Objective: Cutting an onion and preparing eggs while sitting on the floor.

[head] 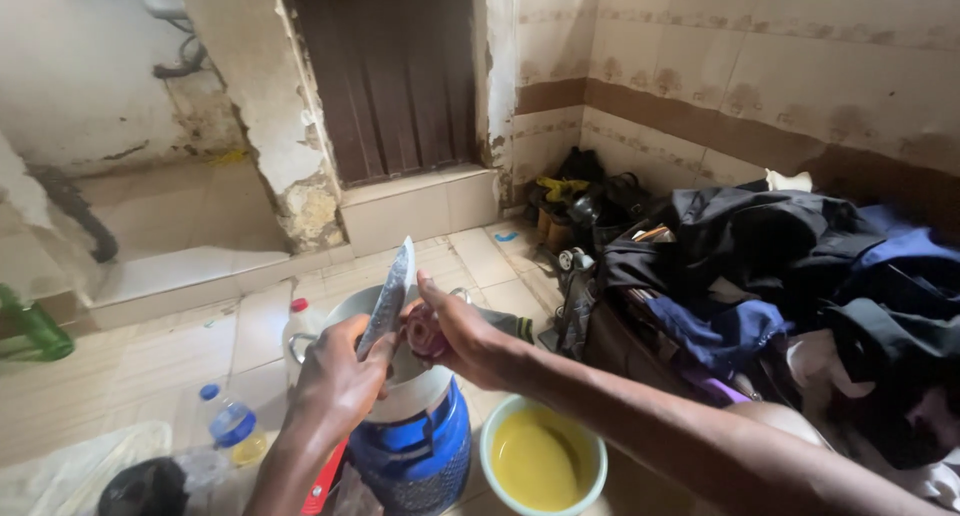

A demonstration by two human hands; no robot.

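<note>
Left hand [335, 381] closed around grey patterned knife [388, 298]; right hand [462, 336] gripping purple onion [424, 331] over white metal pot [352, 306] on blue gas cylinder [415, 451]. Beside, pale round bowl [487, 446] holding yellow liquid.

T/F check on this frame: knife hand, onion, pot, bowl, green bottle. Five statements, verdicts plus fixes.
1. The left hand holds a knife. True.
2. The right hand holds a green apple. False: it holds a reddish-purple onion.
3. The hands work over a pot sitting on a blue gas cylinder. True.
4. The bowl holds clear water. False: its contents are yellow.
5. The green bottle stands by the clothes pile. False: it is at the far left edge.
</note>
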